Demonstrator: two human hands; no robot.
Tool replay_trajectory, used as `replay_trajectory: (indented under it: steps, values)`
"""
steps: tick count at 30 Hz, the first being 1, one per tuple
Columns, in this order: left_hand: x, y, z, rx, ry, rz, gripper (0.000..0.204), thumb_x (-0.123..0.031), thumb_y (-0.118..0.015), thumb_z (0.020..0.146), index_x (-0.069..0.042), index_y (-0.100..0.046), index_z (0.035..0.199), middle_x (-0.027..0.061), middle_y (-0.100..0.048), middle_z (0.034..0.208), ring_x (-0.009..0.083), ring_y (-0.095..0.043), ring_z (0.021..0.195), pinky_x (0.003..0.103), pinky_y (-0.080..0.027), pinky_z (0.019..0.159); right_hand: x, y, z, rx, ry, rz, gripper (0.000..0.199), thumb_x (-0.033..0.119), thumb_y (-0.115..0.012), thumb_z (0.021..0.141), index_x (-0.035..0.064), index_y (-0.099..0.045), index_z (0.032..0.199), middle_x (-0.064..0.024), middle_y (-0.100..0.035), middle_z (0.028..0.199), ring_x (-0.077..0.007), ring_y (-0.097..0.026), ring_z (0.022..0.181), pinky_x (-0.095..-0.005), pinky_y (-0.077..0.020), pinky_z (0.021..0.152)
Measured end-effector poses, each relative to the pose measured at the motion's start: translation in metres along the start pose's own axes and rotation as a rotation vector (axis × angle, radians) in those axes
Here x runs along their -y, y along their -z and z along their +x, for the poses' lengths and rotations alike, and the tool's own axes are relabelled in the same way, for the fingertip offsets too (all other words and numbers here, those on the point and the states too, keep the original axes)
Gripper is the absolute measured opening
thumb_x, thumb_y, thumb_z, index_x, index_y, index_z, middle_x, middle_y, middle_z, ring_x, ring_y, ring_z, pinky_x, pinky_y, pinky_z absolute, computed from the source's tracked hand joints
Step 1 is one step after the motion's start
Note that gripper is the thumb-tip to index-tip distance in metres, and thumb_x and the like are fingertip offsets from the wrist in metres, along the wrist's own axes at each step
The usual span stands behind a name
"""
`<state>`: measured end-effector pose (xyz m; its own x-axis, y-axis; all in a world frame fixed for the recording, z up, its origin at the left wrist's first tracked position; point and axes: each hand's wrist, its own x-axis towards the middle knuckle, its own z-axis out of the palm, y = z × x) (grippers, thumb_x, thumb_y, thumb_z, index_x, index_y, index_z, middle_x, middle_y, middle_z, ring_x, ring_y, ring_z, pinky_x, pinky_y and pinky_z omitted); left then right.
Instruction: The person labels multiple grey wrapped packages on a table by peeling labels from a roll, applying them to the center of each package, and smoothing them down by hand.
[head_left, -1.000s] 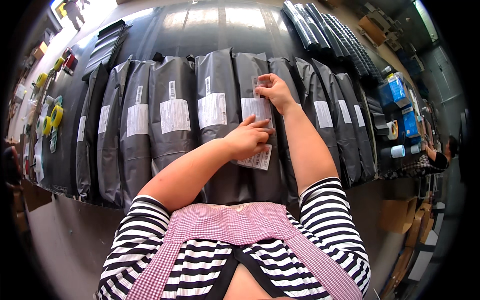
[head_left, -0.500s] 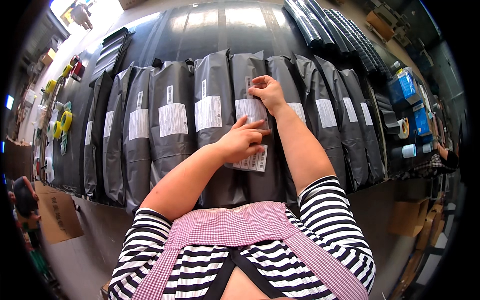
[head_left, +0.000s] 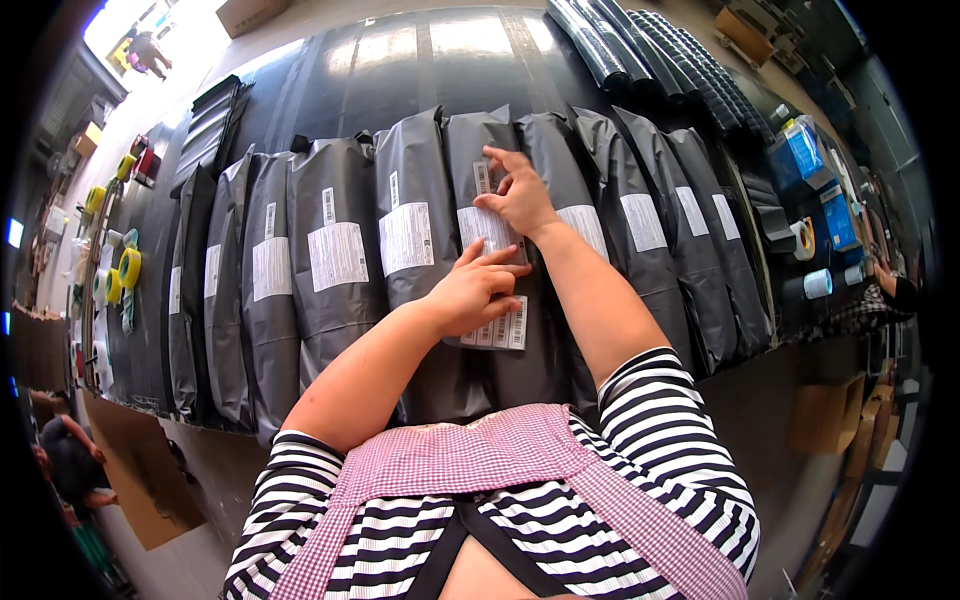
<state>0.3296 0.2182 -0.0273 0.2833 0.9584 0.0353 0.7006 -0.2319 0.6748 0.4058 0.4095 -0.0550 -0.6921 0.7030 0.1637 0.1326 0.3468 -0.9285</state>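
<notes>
A grey plastic parcel lies in the middle of a row of similar parcels, bearing a white address label and a small barcode sticker above it. My right hand is over this parcel, index finger stretched out beside the sticker and thumb apart from it, over the address label. Below it, my left hand has its upper fingers spread across the label's lower part. Its lower fingers keep hold of a sheet of barcode stickers, partly covered by the hand.
Labelled grey parcels flank the middle one on both sides of the black table. Dark plastic rolls lie at the far right. Yellow tape rolls are at left; blue packages and a white roll at right.
My right index finger and thumb have spread apart, with the finger reaching up by the small sticker. The left hand stays over the same parcel with the sticker sheet. The whole view has shifted slightly.
</notes>
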Motion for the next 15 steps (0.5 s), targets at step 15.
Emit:
replay_trajectory:
  steps: [15]
  values:
    - [-0.013,0.006,-0.002,-0.191,0.155,-0.296,0.020,-0.021,-0.072,0.093,-0.003,-0.065,0.088,0.0082,-0.070,0.127,0.0231,-0.058,0.122,0.044,-0.038,0.109,0.032,0.048,-0.036,0.102,-0.221,0.317,0.029,0.024,-0.076,0.091,0.0014,-0.069,0.107,-0.0032,-0.070,0.092,-0.0098,-0.063,0.085,-0.0265,-0.0508,0.077]
